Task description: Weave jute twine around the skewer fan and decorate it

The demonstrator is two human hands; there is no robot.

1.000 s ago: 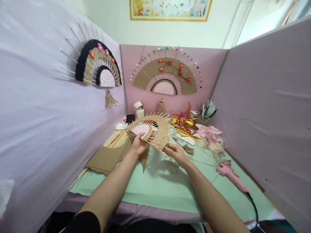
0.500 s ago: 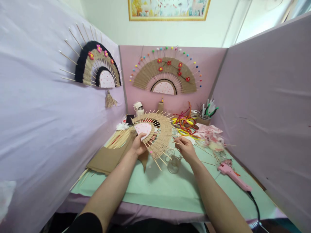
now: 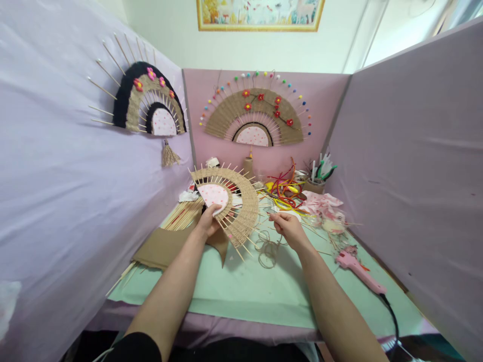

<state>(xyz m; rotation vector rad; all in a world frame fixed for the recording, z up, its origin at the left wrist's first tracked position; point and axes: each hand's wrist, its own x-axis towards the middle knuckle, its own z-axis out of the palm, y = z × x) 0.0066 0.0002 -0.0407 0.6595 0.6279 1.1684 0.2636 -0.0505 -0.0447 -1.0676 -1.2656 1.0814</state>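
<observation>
A half-round fan (image 3: 245, 201) of woven twine on thin sticks is tilted in front of me, its centre covered with pink dotted cloth. My left hand (image 3: 210, 221) is closed on the fan's lower inner edge, thumb on the cloth and fingers behind it. To the right of the fan, my right hand (image 3: 289, 229) pinches a strand of twine, its fingertips apart from the stick ends. Loose loops of twine (image 3: 267, 254) hang or lie below, between the hand and the green tabletop; which one I cannot tell.
A pink glue gun (image 3: 360, 271) with a black cord lies at right. Brown card (image 3: 162, 249) and thin sticks (image 3: 184, 213) lie at left. Coloured pipe cleaners (image 3: 285, 188) and a pot of tools (image 3: 315, 185) stand behind. Two finished fans (image 3: 260, 108) hang on the partitions.
The fan and my left hand have moved slightly left and the fan has turned a little, its face showing more. My right hand still pinches the twine, a bit farther from the fan.
</observation>
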